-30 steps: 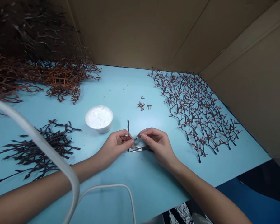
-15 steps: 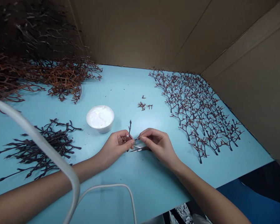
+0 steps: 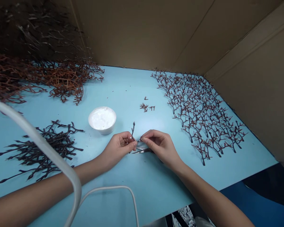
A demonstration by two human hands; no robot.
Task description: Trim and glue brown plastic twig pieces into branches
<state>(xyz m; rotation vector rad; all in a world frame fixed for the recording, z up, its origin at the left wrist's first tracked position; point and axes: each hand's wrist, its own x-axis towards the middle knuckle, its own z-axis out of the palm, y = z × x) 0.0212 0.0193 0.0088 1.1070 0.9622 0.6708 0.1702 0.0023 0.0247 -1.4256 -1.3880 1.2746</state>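
My left hand (image 3: pixel 120 145) is closed in a pinch on a thin dark artificial twig (image 3: pixel 133 128), whose tip stands up above my fingers. Thumb and forefinger of my right hand (image 3: pixel 158 143) pinch at the twig's side end, close to my left fingertips; the exact spot is too small to make out. Scissors (image 3: pixel 140 151) show their blades just below the fingertips. Their handles are hidden by my right hand, and I cannot tell whether it holds them or they lie on the table.
A white cup of white paste (image 3: pixel 102 119) stands left of centre. Dark twigs (image 3: pixel 49 151) lie at left, reddish-brown branches (image 3: pixel 63 82) behind. Small brown tips (image 3: pixel 144 107) lie ahead; finished-looking branched twigs (image 3: pixel 198 104) spread at right. White tubing (image 3: pixel 61 164) crosses the near left. Cardboard walls (image 3: pixel 144 34) enclose the table.
The upright end of the twig has shifted slightly to the right. Both hands keep nearly the same place and grip; the view has moved very slightly.
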